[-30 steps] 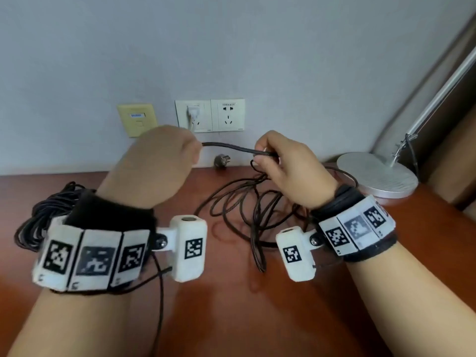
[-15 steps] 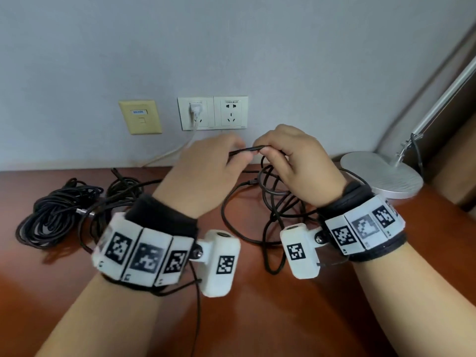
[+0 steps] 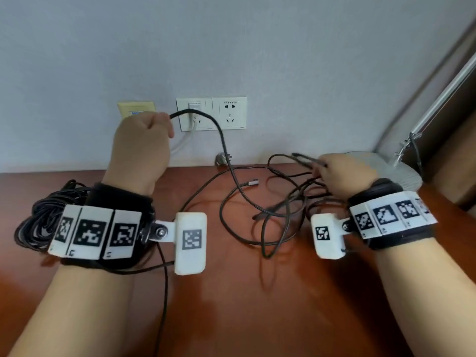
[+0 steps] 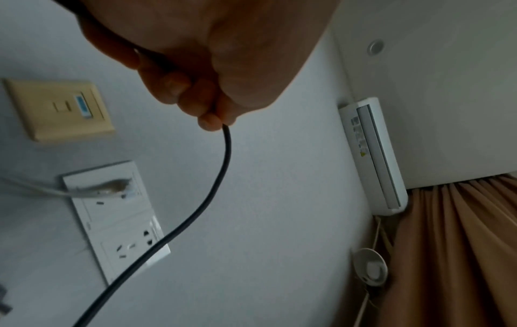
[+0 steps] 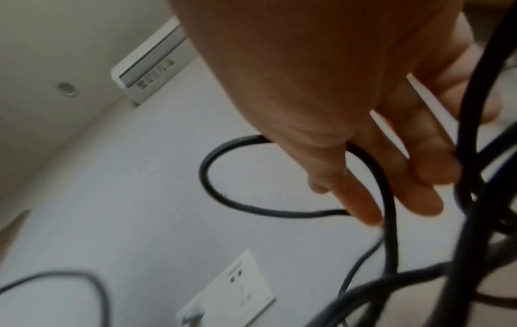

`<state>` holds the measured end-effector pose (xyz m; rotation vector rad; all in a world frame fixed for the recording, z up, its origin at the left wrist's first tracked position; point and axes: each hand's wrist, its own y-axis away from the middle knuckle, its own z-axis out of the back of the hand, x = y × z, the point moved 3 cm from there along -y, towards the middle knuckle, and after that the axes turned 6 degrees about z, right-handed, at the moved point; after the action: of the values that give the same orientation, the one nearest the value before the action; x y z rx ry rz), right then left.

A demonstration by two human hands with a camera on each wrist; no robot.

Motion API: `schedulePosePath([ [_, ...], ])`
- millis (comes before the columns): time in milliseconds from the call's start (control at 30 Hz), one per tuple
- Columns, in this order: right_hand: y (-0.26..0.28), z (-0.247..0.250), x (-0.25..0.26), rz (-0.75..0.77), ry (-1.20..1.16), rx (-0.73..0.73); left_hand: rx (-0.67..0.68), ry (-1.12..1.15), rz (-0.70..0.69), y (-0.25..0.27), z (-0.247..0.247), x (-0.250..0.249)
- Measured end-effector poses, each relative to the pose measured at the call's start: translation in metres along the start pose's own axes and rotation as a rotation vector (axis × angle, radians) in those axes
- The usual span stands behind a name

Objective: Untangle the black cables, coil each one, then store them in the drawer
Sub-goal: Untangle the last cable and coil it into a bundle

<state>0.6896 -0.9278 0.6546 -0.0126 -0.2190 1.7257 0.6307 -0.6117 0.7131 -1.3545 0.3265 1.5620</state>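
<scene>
Black cables (image 3: pixel 231 163) on a reddish-brown table (image 3: pixel 283 292); white wall sockets (image 3: pixel 211 113) beside a yellowish plate (image 3: pixel 136 108); pale grey wall (image 3: pixel 231 47); white wristbands (image 3: pixel 95 231) with black-and-white square markers; tan curtain (image 4: pixel 461 254).

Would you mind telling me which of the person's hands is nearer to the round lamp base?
The right. The right hand sits just in front of the lamp base, holding loops of black cable. The left hand is raised near the wall sockets, far across the desk.
</scene>
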Motion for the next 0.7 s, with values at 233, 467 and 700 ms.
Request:
schedulePosePath([
  [233,0.007,0.02,-0.043,-0.203,-0.033,0.016,0.061,-0.27,0.027,-0.006,0.004,0.017],
  [467,0.021,0.046,0.022,0.121,-0.125,-0.205,0.103,-0.242,0.0,0.002,-0.008,0.009],
  [700,0.041,-0.01,0.116,0.477,-0.23,0.234,0.187,0.184,-0.012,0.001,0.005,-0.006],
])
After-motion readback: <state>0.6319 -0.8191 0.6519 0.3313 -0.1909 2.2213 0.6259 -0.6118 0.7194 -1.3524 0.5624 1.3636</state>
